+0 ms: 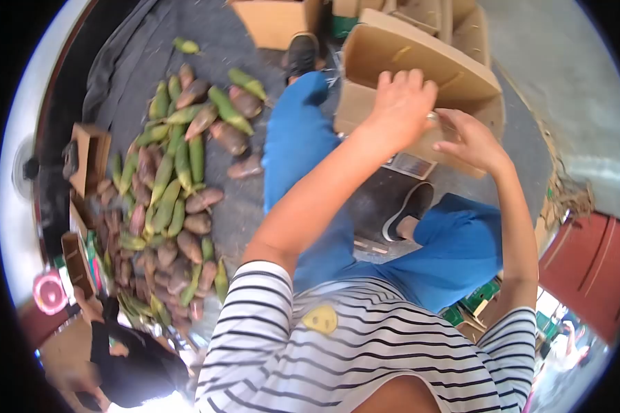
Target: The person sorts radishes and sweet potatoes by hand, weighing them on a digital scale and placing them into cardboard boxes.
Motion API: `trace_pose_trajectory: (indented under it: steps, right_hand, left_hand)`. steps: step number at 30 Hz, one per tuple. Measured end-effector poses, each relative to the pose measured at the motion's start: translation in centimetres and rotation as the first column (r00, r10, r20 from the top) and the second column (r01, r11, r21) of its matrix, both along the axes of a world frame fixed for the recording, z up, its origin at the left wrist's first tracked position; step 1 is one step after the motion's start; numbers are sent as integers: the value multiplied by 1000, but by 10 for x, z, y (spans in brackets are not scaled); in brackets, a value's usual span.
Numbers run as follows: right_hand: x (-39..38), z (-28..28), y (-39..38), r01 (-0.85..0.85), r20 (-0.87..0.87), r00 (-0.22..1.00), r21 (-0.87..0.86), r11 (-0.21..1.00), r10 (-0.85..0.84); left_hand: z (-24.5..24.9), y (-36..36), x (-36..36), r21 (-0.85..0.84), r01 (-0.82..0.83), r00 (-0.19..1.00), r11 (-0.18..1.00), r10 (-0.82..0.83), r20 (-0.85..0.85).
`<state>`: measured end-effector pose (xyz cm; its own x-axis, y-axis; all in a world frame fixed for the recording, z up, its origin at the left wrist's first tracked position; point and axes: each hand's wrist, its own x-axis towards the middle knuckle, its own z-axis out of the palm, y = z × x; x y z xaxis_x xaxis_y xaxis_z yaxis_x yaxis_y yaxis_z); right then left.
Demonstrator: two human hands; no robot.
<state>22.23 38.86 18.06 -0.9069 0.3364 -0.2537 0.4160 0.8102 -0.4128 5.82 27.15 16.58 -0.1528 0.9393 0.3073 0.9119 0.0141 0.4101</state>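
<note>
Striped shirt (pixel 365 344) is filling the lower frame while, upper centre, the left hand (pixel 401 103) is gripping the flap of the cardboard box (pixel 393 51), its long edge running down-right, and the right hand (pixel 472 141) is touching it just beside, grip not discernible.

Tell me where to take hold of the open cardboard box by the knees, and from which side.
Probably its near top rim, from the person's side: the cardboard box stands open, mouth toward the person, so that edge is free to pinch. The left hand is curled over it; the right hand lies alongside.
</note>
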Motion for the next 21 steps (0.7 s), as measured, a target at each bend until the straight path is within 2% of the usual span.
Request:
trace_pose_trajectory:
  steps: [3,5,7,8,9,10,12,15,18,19,20,21]
  right_hand:
    - [1,-12,-10,44,-52,998,121,992,-38]
    - [4,-22,-9,98,-70,994,218,971,-85]
    - [1,-21,-8,96,-57,995,214,972,-86]
    - [1,-24,-6,89,-57,995,218,972,-78]
    - [1,-27,-4,83,-57,996,220,972,-73]
    - [-1,-27,-4,78,-51,996,221,972,-68]
    - [-4,-26,-2,63,-35,998,226,972,-56]
    - [-5,-28,-3,83,-10,996,200,976,-83]
    - [-4,-35,-3,109,-35,994,156,982,-105]
    - [-5,-35,-4,110,-39,994,158,981,-105]
    - [-5,-35,-6,110,-44,994,161,981,-105]
    - [-5,-34,-8,111,-50,993,165,980,-104]
  left_hand:
    - [34,-41,-35,286,-79,977,955,17,213]
    - [34,-80,-71,337,-336,919,880,227,323]
    - [-14,-121,-117,254,-566,818,784,496,293]
    - [-48,-146,-140,47,-643,740,764,604,297]
    - [-88,-174,-160,-85,-639,758,764,645,95]
    - [-131,-203,-171,-260,-635,758,727,651,-33]
    - [-183,-233,-170,-640,-612,750,465,598,-283]
    - [-239,-252,-155,-624,-569,818,536,448,-362]
    - [-313,-259,-156,-531,-582,786,617,256,-563]
    - [-319,-258,-158,-492,-578,758,651,206,-618]
    - [-324,-255,-160,-640,-539,821,547,174,-544]
    - [-323,-251,-161,-686,-532,835,496,173,-523]
